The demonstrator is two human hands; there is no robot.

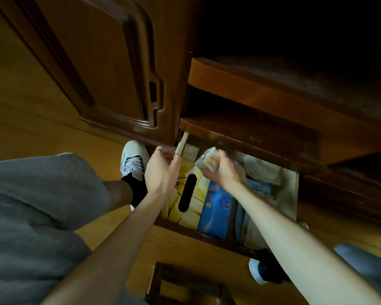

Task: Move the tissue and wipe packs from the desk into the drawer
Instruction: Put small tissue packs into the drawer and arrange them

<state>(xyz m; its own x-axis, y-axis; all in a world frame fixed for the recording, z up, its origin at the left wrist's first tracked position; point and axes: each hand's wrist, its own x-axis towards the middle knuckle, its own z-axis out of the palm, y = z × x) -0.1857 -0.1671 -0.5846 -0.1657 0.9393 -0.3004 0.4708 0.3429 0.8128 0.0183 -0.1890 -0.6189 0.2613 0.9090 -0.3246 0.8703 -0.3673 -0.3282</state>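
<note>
Right hand (223,172): grips a small pale plastic-wrapped tissue pack (207,161), held just above the open wooden drawer (207,235).
Left hand (163,170): fingers loosely curled at the drawer's left edge; whether it holds anything I cannot tell.
Drawer contents: yellow tissue box (186,190), blue wipe pack (216,208).
Advice: lower the pack into the gap behind the boxes, then let go.

a yellow tissue box (186,192) with a pale flower print and a black oval slot, a blue pack (216,208) with white and red marks, a whitish pack (207,161) printed orange, dark reddish-brown drawer (207,235), honey-yellow floor (42,119), grey trousers (37,194), white shoe (133,159), black sock (136,188).
</note>
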